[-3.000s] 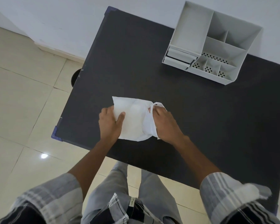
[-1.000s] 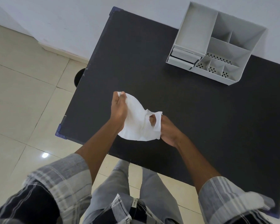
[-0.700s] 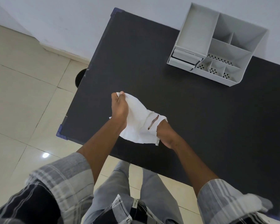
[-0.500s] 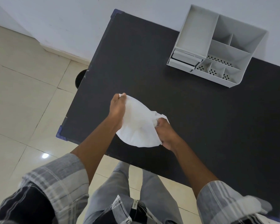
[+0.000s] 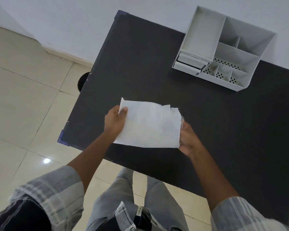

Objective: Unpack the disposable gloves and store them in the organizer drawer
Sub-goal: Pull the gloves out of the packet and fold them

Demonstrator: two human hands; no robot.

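A white paper packet of gloves (image 5: 148, 125) is held flat above the near left part of the black table (image 5: 157, 72). My left hand (image 5: 114, 121) pinches its left edge, thumb on top. My right hand (image 5: 188, 139) grips its torn right end, where a bit of clear glove material shows near my fingers. The grey desk organizer (image 5: 223, 49) stands at the table's far right by the wall, with its small drawer (image 5: 188, 63) at the front left, slightly pulled out.
The table's left edge drops to a tiled floor (image 5: 23, 97). A dark round object (image 5: 83, 80) sits on the floor beside that edge. A white wall runs behind the table. My legs are under the near edge.
The packet went from crumpled between my hands to spread out flat. My hands have moved apart, the right hand sliding to the torn right end.
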